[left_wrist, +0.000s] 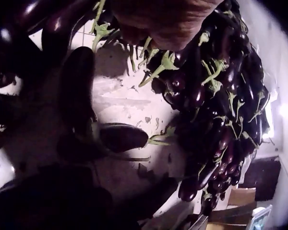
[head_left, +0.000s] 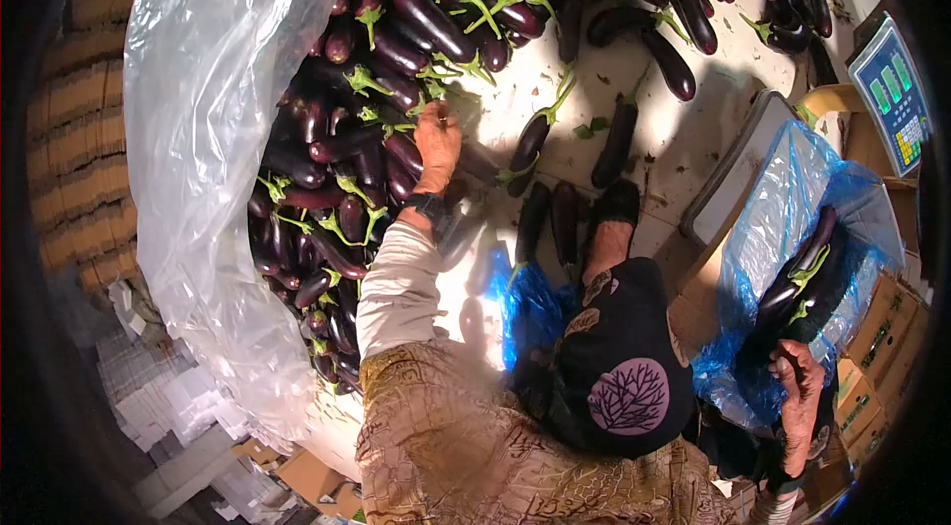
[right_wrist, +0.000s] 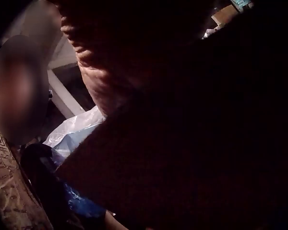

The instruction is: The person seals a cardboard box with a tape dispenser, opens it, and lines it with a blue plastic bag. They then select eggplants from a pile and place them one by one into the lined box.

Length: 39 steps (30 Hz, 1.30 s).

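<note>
At the top of the head view is a big pile of dark purple eggplants (head_left: 431, 25) with green stems. My left hand (head_left: 438, 144) has its bent fingers in at the stems on the pile's inner edge; I cannot tell whether they grip one. In the left wrist view this hand (left_wrist: 165, 21) hangs over the stems, beside a green stem (left_wrist: 156, 75). My right hand (head_left: 800, 391), fingers loosely bent, is at a blue plastic bag (head_left: 768, 198) lining a box, near the lower end of the eggplants (head_left: 792, 277) inside. The right wrist view is mostly dark, with wrinkled skin (right_wrist: 101, 81) showing.
Loose eggplants (head_left: 616, 144) lie on the white surface (head_left: 485, 139). Another blue bag (head_left: 530, 307) is near the middle, by black cloth with a round tree print (head_left: 629, 396). A digital scale display (head_left: 892, 94) stands right. Clear sheeting (head_left: 198, 129) and stacked cardboard (head_left: 84, 139) are left.
</note>
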Available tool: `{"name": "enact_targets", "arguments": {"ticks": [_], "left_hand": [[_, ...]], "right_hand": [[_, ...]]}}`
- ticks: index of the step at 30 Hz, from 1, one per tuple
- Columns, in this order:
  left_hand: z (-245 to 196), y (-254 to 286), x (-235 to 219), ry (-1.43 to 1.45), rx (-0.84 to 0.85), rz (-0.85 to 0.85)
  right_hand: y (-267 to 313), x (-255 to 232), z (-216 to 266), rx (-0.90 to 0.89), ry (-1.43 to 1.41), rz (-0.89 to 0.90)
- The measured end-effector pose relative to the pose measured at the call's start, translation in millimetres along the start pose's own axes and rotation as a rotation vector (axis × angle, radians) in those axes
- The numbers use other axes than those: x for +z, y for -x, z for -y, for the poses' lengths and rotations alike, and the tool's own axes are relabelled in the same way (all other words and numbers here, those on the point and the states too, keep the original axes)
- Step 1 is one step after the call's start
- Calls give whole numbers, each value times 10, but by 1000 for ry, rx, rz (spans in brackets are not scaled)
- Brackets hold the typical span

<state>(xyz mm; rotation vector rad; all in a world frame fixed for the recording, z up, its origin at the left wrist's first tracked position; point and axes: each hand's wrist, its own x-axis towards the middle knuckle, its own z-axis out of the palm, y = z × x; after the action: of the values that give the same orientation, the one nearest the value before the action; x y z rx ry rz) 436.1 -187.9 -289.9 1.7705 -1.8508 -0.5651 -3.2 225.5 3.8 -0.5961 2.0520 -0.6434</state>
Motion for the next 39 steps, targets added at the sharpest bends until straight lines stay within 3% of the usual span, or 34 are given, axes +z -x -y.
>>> {"name": "enact_targets", "arguments": {"ticks": [1,2,4,6,8,9,10,14,16,18,22,24,27,28,29,30,31,33,34,36,39], "left_hand": [[-14,-71,22,121,-97,107],[-44,-124,83,120,-96,108],[-214,-169,257,525,-514,232],[-340,-274,381,687,-587,242],[-324,-406,516,897,-712,130],[-298,-383,531,992,-685,102],[-184,-417,559,846,-451,112],[-297,255,253,314,-157,198],[-9,650,187,53,170,399],[56,1102,190,-330,392,419],[-46,1340,126,-452,385,403],[13,1253,130,-347,462,361],[54,991,-23,-435,423,421],[-201,780,-331,-714,471,383],[-191,565,-538,-802,429,310],[-168,366,-748,-958,403,162],[-79,161,-976,-1011,506,-5],[452,-131,-1300,-1264,376,88],[476,-211,-1452,-1298,459,55],[385,-342,-1511,-1394,287,299],[419,-334,-1541,-1441,267,313]], "right_hand": [[-5,4,-2,2,25,-4],[-6,11,-4,4,51,-7],[3,37,25,2,48,-22],[2,11,11,2,54,-45],[-8,-68,-40,43,104,26],[-2,-86,11,50,113,29],[9,-98,93,102,86,24],[-10,-156,1,101,11,-2],[-57,-122,20,124,29,4],[-67,-88,37,117,1,-7],[-137,-217,53,53,195,182],[-96,-158,149,23,153,113],[-51,-201,41,-9,86,7],[-23,-218,-11,-13,66,-26],[-27,-225,84,32,84,5],[-21,-219,60,31,79,4],[-23,-213,14,27,84,8],[-8,-177,6,23,83,10],[-22,-138,54,35,88,56],[-44,-107,124,50,88,85],[41,-111,176,-8,125,43]]}}
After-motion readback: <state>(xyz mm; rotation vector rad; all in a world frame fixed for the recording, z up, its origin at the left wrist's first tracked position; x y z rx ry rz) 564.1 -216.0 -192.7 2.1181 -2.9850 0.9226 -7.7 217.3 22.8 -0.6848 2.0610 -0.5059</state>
